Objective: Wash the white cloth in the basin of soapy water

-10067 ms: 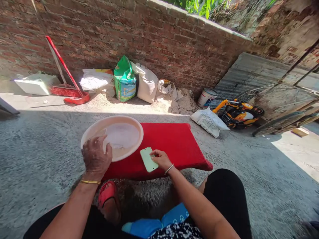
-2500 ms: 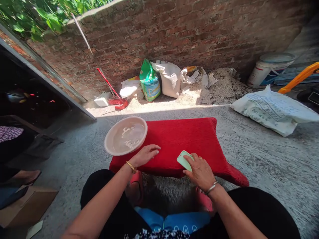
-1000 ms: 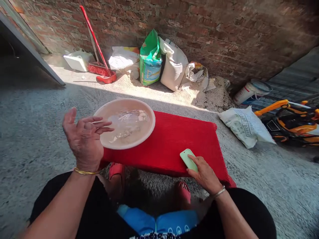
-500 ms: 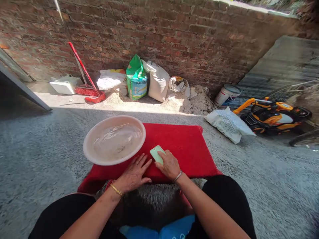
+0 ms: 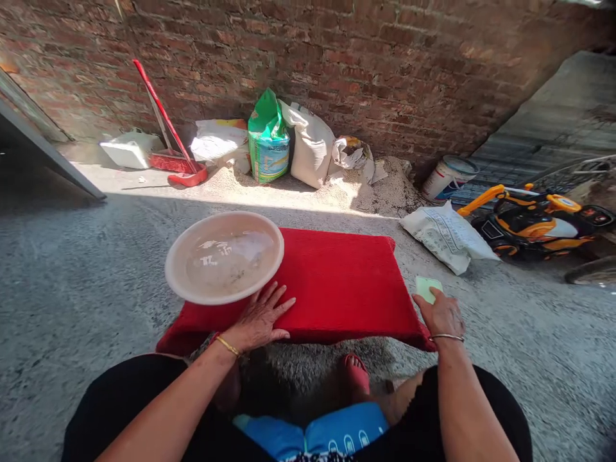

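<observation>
A red cloth covers a low table or stool in front of my knees. My left hand lies flat on its near edge with fingers spread, just below a pale pink basin of water. Out past the cloth's right edge, my right hand grips a flat, pale green rectangular piece between thumb and fingers. Its exact kind cannot be made out, and my fingers hide its lower part.
Against the brick wall stand a red broom and dustpan, a green bag, a white sack and a bucket. To the right, a printed sack lies by an orange-and-black toy excavator on the concrete floor.
My right hand has moved right with the pale green piece, from over the middle of the cloth to beyond its right edge. My left hand stays flat on the cloth.
</observation>
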Action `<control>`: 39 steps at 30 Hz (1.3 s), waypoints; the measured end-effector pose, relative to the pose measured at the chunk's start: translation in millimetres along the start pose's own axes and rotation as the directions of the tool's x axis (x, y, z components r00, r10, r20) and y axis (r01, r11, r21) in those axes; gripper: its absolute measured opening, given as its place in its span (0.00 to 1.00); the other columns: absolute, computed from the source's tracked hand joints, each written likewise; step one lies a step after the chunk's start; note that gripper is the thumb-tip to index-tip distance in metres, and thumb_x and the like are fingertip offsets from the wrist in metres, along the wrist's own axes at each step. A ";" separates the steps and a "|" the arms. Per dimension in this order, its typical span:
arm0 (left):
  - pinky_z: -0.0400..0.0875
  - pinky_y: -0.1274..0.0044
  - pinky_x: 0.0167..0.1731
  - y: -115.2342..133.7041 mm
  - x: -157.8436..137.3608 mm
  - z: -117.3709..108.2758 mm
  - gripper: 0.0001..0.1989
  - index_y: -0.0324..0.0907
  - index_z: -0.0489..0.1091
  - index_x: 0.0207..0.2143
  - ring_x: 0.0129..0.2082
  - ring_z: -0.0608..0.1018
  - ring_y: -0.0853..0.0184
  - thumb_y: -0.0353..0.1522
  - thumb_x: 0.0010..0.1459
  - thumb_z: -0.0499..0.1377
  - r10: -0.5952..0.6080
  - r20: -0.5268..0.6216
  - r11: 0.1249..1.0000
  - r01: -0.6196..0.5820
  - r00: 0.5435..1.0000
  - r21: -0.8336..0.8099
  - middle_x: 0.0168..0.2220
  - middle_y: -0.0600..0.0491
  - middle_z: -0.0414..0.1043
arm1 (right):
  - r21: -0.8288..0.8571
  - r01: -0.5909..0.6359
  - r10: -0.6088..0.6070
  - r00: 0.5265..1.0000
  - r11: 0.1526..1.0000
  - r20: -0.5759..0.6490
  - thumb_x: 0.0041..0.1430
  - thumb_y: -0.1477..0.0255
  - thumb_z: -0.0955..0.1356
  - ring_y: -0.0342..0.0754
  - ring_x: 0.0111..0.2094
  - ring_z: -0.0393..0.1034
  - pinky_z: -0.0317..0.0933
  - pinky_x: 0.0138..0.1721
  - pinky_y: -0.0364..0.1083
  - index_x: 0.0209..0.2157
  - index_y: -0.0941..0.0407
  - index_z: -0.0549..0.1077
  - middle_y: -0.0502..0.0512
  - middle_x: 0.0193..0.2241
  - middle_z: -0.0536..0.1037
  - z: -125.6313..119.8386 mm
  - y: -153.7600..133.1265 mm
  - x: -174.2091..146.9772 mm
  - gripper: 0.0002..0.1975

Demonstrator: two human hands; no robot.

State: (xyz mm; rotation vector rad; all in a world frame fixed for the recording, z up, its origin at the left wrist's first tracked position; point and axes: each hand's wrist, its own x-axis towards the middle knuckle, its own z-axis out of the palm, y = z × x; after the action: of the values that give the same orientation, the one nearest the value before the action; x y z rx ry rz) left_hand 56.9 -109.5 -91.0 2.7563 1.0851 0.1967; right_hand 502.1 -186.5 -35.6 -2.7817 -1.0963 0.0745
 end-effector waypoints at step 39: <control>0.44 0.51 0.60 1.0 9.8 13.5 0.41 0.53 0.57 0.64 0.66 0.54 0.46 0.53 0.49 0.61 0.045 -0.077 0.982 -0.030 0.996 0.186 0.66 0.42 0.52 | 0.388 0.456 -0.496 0.868 0.801 0.005 0.56 0.60 0.67 0.51 0.42 0.67 0.61 0.45 0.48 0.52 0.54 0.72 0.59 0.41 0.70 40.7 -88.2 -102.6 0.23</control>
State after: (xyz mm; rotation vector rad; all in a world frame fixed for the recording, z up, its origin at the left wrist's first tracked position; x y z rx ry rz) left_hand 67.2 -105.0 -103.5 2.9588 1.1245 0.2250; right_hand 363.5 -187.8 -62.9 -2.1158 -1.5873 0.3391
